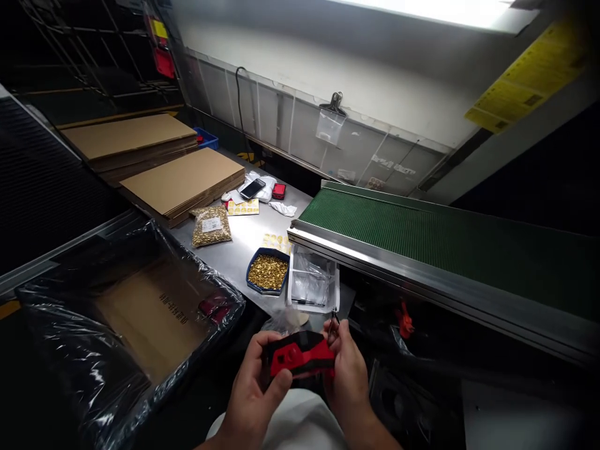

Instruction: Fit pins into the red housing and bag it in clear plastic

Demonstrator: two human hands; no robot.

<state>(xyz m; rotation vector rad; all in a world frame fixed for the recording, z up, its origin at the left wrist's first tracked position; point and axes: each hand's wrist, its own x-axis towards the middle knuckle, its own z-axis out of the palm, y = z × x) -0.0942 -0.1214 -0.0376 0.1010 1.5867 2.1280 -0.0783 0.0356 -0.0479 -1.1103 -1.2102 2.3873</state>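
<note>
A red-and-black plastic housing [300, 355] is held level in front of my body, its exact kind unclear. My left hand [255, 381] is closed round its left end, thumb on the front face. My right hand [349, 375] grips the other end. Between the right thumb and fingers a small dark metal looped piece [333, 322] sticks up, too blurred to name. Just beyond the housing lies a crumpled clear plastic bag [280, 320]. Farther off are a blue tray of small brass-coloured parts [267, 272] and a white bin [334, 294] with clear bags inside.
A green conveyor belt [375, 219] runs off to the right. Left of me stands a box lined with black plastic [154, 387]. Stacked cardboard sheets [187, 178], a bag of brass-coloured parts [210, 234], a phone [252, 188] and a small red case [279, 190] lie behind.
</note>
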